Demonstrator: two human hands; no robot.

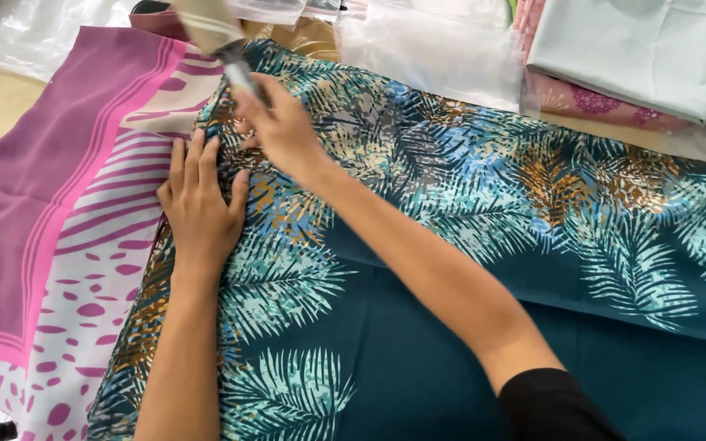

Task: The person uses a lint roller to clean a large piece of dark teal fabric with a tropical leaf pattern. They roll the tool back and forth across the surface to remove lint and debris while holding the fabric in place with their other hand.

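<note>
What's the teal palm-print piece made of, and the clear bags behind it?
Teal leaf-print cloth: looks like thin woven fabric with a slight satin sheen; it lies flat with soft fold creases. Clear bags: apparently thin plastic film, glossy, see-through, crinkled with glare.

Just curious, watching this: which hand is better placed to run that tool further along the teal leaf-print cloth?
Probably the right hand: it already grips the blurred tool at the edge of the leaf-print cloth. The left hand lies flat on the cloth, pinning it.

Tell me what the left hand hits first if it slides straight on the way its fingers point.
Probably the right hand, just beyond the left hand fingertips on the teal cloth; depth is unclear.
</note>
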